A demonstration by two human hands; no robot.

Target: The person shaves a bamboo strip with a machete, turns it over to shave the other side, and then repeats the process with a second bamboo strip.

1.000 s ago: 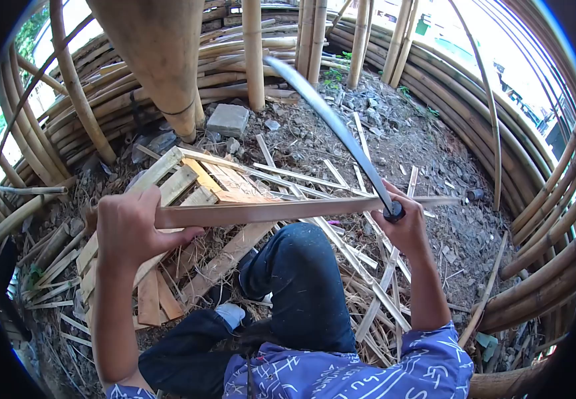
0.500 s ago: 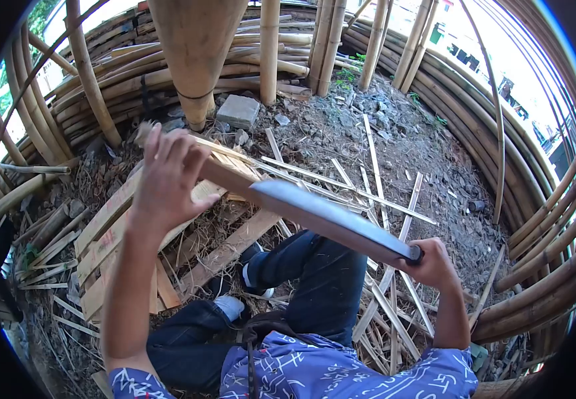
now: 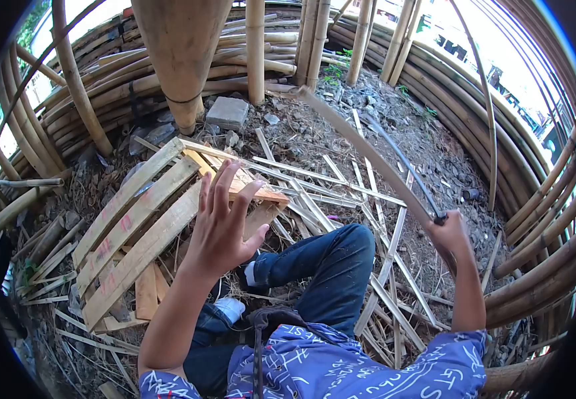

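My right hand (image 3: pixel 451 234) is closed around the dark handle of a machete, its blade (image 3: pixel 404 159) seen nearly edge-on. A long, flat bamboo strip (image 3: pixel 362 143) slants up to the left from the same hand, beside the blade. Raised over the pallet-like wooden slat frame (image 3: pixel 138 236), my left hand (image 3: pixel 225 216) holds nothing, its fingers spread. Below it, the frame lies tilted on the ground, with red marks on its slats. How the strip sits in my right-hand grip is partly hidden.
Split bamboo strips (image 3: pixel 386 279) lie scattered over the dirt and rubble right of my bent leg (image 3: pixel 334 269). A grey block (image 3: pixel 227 114) rests near a thick bamboo post (image 3: pixel 180 53). Stacked bamboo poles (image 3: pixel 451 96) curve around the back and right side.
My left hand has let go of the bamboo strip and moved right and slightly down. The strip and machete have swung to a steeper slant, and the blade has turned edge-on.
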